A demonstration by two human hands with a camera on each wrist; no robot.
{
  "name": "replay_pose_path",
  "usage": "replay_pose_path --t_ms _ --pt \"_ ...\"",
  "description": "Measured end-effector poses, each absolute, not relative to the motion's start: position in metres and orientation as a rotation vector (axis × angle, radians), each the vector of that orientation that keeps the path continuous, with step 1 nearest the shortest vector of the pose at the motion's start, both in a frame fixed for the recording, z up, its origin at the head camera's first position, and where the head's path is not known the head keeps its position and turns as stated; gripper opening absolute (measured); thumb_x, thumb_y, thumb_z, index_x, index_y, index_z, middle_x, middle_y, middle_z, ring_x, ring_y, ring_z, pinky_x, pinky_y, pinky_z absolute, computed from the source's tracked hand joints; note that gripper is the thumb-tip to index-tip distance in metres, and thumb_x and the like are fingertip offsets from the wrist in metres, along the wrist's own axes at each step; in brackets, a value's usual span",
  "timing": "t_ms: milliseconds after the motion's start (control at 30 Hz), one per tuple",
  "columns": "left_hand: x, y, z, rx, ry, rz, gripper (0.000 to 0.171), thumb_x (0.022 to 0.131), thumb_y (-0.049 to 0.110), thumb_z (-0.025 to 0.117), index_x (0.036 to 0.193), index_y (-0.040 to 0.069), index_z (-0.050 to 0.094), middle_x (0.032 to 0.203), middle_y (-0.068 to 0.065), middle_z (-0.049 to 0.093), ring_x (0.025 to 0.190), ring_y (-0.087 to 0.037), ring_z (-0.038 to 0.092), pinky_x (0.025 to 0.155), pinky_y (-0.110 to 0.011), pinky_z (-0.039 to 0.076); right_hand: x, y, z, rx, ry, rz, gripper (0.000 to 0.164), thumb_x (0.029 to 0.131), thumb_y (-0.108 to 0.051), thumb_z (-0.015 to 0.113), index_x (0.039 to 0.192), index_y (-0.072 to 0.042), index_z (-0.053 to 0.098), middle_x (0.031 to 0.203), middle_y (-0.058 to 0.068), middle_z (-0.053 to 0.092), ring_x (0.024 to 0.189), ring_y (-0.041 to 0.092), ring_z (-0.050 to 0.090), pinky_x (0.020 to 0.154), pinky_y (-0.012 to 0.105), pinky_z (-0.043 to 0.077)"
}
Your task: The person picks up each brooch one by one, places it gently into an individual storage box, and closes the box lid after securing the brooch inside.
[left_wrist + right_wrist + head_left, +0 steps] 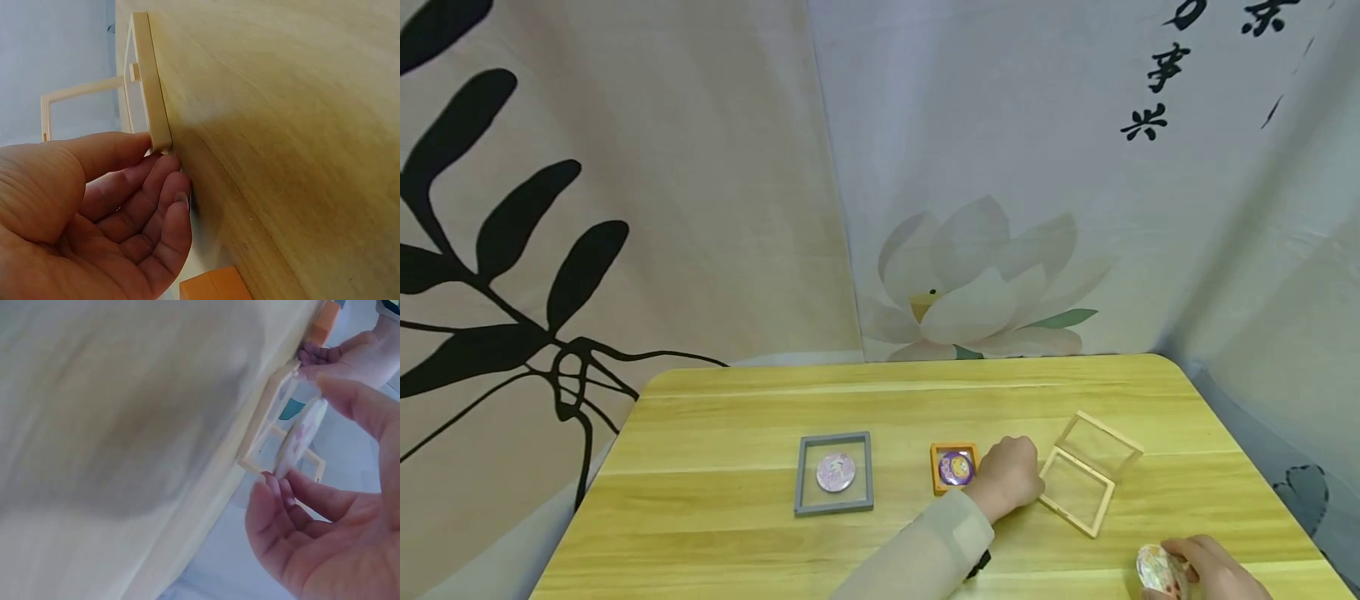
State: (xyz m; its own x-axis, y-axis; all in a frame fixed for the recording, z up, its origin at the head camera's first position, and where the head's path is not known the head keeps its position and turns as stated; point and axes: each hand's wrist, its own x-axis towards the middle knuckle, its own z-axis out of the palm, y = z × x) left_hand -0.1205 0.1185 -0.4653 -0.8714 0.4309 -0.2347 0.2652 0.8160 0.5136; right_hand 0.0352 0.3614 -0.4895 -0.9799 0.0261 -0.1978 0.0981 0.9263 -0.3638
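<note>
A cream display frame (1102, 518) lies hinged open on the table, its two clear-filmed halves spread apart. My left hand (1011, 475) pinches its near left corner between thumb and curled fingers, as the left wrist view shows at the frame's edge (152, 87). Off to the right, my right hand (1213, 571) holds a round, flat badge (1156, 570) with a pale, multicoloured print. In the right wrist view the badge (301, 437) stands on edge between the thumb and fingertips, raised over the table.
Beside the left hand sits an orange frame (937, 477) with a purple and yellow round badge (956, 468) inside. Farther left lies a grey frame (834, 509) holding a pink-white badge (836, 472). A printed curtain (715, 208) hangs behind the wooden table (715, 533).
</note>
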Motion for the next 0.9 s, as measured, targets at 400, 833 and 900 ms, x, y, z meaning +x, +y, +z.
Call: replay_pose_path --t_ms 400,833,900 --pt "-0.112 0.117 -0.463 0.507 2.648 0.644 0.056 0.087 0.019 0.081 0.052 0.016 0.037 0.043 0.006 0.022 0.037 -0.009 0.024 0.037 -0.024 0.026 0.02 0.34 -0.452 0.268 2.931 -0.602 0.08 0.084 -0.051 0.085 0.129 0.01 0.06 0.114 0.016 0.061 0.086 0.02 0.057 0.061 0.034 0.047" --pt "-0.107 0.115 -0.466 0.489 2.644 0.648 0.059 0.085 0.026 0.084 0.052 0.017 0.035 0.044 0.007 0.022 0.038 -0.01 0.025 0.039 -0.025 0.028 0.013 0.326 -0.446 0.181 3.13 -0.64 0.074 0.084 -0.046 0.087 0.13 0.005 0.061 0.119 0.019 0.061 0.094 0.028 0.06 0.063 0.034 0.047" --pt "-0.107 0.115 -0.466 0.488 2.647 0.645 0.06 0.085 0.027 0.084 0.052 0.017 0.035 0.043 0.007 0.021 0.038 -0.01 0.024 0.038 -0.025 0.027 0.012 0.323 -0.446 0.161 3.133 -0.643 0.073 0.084 -0.046 0.087 0.13 0.005 0.062 0.118 0.018 0.061 0.093 0.026 0.059 0.064 0.034 0.047"
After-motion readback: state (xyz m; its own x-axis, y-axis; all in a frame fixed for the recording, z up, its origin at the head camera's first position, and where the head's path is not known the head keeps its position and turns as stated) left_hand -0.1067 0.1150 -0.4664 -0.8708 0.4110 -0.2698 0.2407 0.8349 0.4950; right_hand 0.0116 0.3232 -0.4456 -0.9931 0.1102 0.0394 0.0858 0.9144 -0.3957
